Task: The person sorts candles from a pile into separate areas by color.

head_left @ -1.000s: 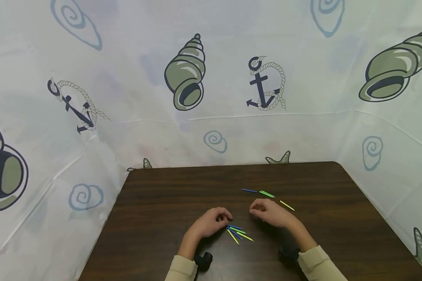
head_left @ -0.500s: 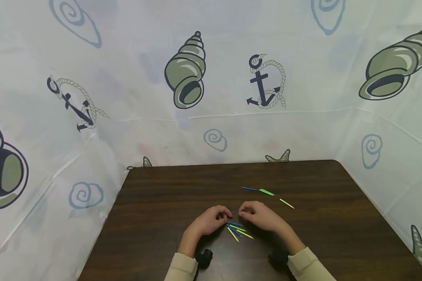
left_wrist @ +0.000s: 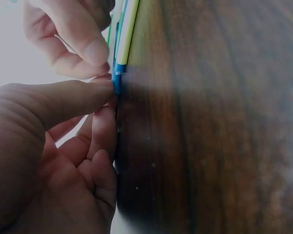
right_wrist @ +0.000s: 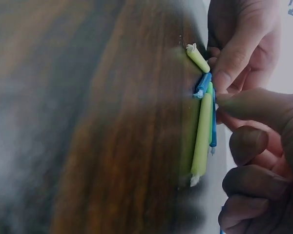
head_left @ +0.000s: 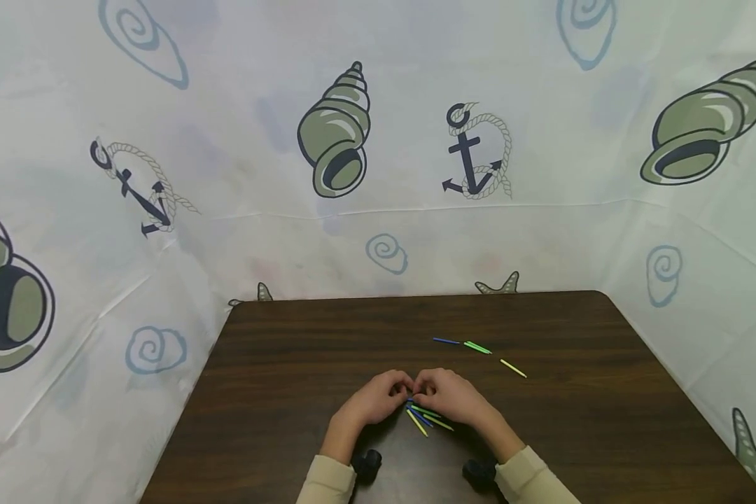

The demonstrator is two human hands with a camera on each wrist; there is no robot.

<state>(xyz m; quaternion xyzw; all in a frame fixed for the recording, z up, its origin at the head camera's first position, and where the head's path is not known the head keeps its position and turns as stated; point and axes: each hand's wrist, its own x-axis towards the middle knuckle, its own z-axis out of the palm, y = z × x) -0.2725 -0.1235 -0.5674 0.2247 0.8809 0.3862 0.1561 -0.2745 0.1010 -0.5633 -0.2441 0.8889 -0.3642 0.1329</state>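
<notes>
Several thin candles lie fanned out on the dark wooden table (head_left: 290,392), among them a green candle (head_left: 425,411) and a yellow candle (right_wrist: 201,136). White wicks show at some ends in the right wrist view. My left hand (head_left: 374,400) pinches the end of a blue candle (left_wrist: 118,84) between thumb and finger. From the other side my right hand (head_left: 450,397) meets it, thumb and curled index finger on a blue candle (right_wrist: 214,129) at the fan's far edge. In the head view that candle is mostly hidden by the right hand.
Farther back on the table lie a blue candle (head_left: 446,341), two green candles (head_left: 477,347) side by side, and a yellow candle (head_left: 513,368). A pale sheet (head_left: 239,252) with shells and anchors hangs behind the table and at both sides.
My right hand has moved left from near the back candles to the fan, where its fingertips meet my left hand's. The left hand has stayed at the fan's narrow end.
</notes>
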